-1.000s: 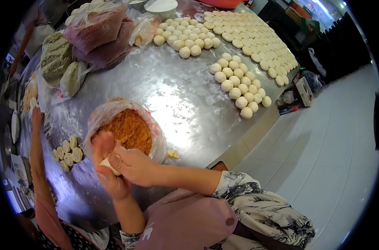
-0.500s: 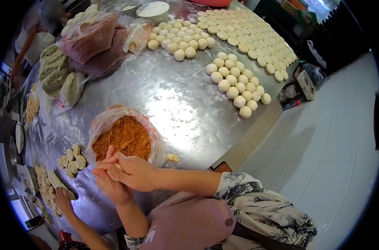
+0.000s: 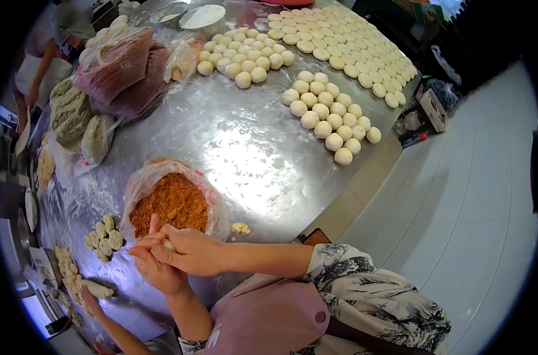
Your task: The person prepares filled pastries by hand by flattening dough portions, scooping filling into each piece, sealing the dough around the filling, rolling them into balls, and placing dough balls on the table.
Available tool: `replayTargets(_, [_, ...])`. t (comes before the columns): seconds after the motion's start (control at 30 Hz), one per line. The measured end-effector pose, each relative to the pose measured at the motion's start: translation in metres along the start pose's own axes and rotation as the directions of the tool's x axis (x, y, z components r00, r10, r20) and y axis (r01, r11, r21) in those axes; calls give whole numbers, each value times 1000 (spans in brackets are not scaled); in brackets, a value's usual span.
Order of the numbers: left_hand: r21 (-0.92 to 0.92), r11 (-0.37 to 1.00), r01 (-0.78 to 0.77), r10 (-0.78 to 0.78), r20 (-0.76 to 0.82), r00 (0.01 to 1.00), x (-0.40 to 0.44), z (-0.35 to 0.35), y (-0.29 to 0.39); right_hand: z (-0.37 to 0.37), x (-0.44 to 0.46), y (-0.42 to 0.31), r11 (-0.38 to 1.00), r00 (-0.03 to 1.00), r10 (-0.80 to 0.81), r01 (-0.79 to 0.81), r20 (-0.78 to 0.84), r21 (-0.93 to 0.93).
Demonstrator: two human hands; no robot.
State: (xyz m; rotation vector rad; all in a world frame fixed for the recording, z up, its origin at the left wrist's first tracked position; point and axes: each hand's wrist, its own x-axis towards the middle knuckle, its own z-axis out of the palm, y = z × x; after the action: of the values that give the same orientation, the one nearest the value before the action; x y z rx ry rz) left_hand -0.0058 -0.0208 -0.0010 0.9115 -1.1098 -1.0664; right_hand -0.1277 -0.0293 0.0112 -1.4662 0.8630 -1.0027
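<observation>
My right hand is closed over my left hand, in front of the bag of filling. Between the palms shows a little pale dough ball; most of it is hidden by my fingers. My left hand cups it from below, thumb outward. Just beyond my hands stands a clear plastic bag with its rim rolled open, full of crumbly orange-brown filling. A few small pale dough bits lie by the bag, near my right wrist.
Rows of round dough balls and flattened dough discs cover the far right of the steel table. Wrapped reddish blocks and greenish dough sit at left. A co-worker's hand is by a dough roll, lower left.
My hands stay pressed together, with the grip shifted slightly and more of the dough showing. The co-worker's hand and dough roll have moved a little lower. The whole view has shifted slightly.
</observation>
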Motion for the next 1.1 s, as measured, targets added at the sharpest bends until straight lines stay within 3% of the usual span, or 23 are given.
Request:
replayTargets(0.03, [-49,999,-12,14,40,999,2,0,0,-1,-1,-3,998,999,38,-38,-17,43])
replayTargets(0.13, [-435,900,16,-60,-86,994,5,34,20,-3,3,4,987,996,83,-80,-15,139])
replayTargets(0.27, [-98,992,-77,77,-7,997,0,30,12,-7,4,-5,977,996,91,-93,20,190])
replayTargets(0.37, [94,995,26,-29,26,999,-5,1,0,-5,0,-1,991,1000,0,-3,28,130])
replayTargets(0.4, [-17,998,64,-65,-86,994,-3,12,5,-5,0,1,994,998,-46,43,34,96])
replayTargets(0.5, [-46,998,35,-32,46,998,0,1,1,-9,-2,2,999,993,50,-51,108,3])
replayTargets(0.6, [-391,916,88,-116,-49,992,-2,28,9,-14,-5,-11,991,995,102,-100,-16,94])
replayTargets(0.7, [-455,890,30,-88,-105,991,1,48,19,-19,-2,-8,988,997,81,-79,-14,132])
replayTargets(0.8, [-60,998,13,-11,20,1000,-2,25,4,-24,-1,-13,985,994,88,-97,69,139])
replayTargets(0.9, [26,997,66,-67,48,997,-2,4,-3,-16,-1,-6,995,996,40,-46,75,86])
replayTargets(1.0, [16,1000,20,-21,24,999,-1,2,-6,-11,-2,-4,999,998,41,-43,47,27])
replayTargets(1.1, [-248,968,41,-73,-118,990,-2,24,6,-9,0,-4,989,995,92,-95,32,112])
